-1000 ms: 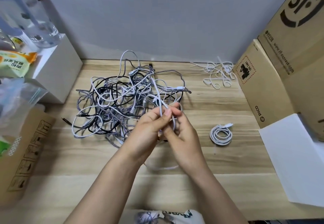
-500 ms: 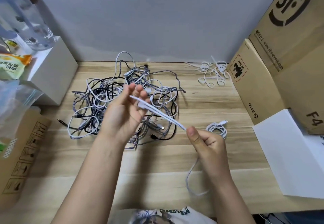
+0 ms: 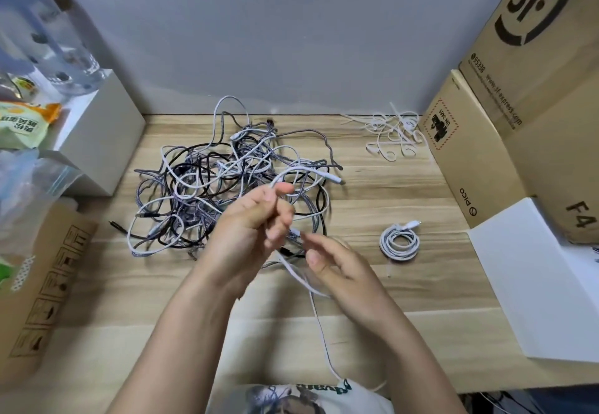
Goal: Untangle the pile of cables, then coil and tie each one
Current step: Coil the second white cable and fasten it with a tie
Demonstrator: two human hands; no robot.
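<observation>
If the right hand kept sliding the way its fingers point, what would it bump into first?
Probably the left hand: the right hand points up-left at it, with the white cable between. Depth is unclear.

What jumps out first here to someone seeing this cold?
The tangled pile of cables at the middle of the wooden table, behind two hands. The left hand has its grip on a white cable looping up from it; the right hand is beside it. One coiled white cable lies apart, right.
</observation>
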